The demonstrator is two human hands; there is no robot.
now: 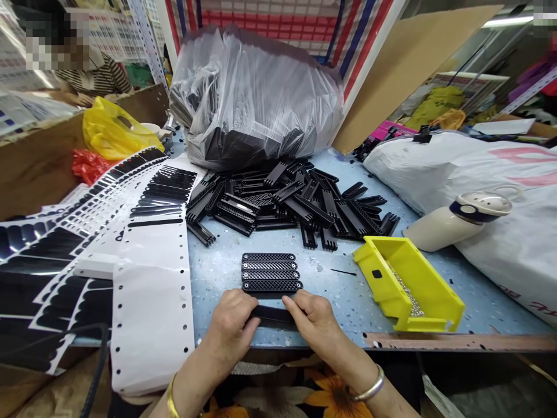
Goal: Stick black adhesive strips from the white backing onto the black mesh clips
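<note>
Far left, in the background, a co-worker (pixel 98 75) in a striped top, beyond a brown partition (pixel 26 159). Just inside, a red plastic bag (pixel 89 165) against a crumpled yellow plastic bag (pixel 117 133). Nearer, overlapping sheets of black die-cut stickers (pixel 56 273), then a white perforated backing sheet (pixel 152 307), hanging over the front edge of the blue speckled table (pixel 322 267). Next, the left hand (pixel 232 316), gold bangle (pixel 172 397) at the wrist, fingers curled and clamped on the left end of a smooth black strip (pixel 274 315); strip low at the table's front edge. Far behind, a clear plastic bag (pixel 270 87) bulging with dark parts. Just beyond the strip, four black textured slats (pixel 272 285) edge to edge, a silver rivet at each end. Farther back, a loose heap of black slotted bars (pixel 300 212). Then the right hand (pixel 315 313), thumb and fingers clamped on the strip's right end, hidden fingertips impossible to tell; silver bangle (pixel 369 386) at the wrist. Farther right, a yellow bin (pixel 378 290) with small metal pieces (pixel 411 302) inside, a tilted cream bottle (pixel 435 229) and a bulky white sack (pixel 478 157).
</note>
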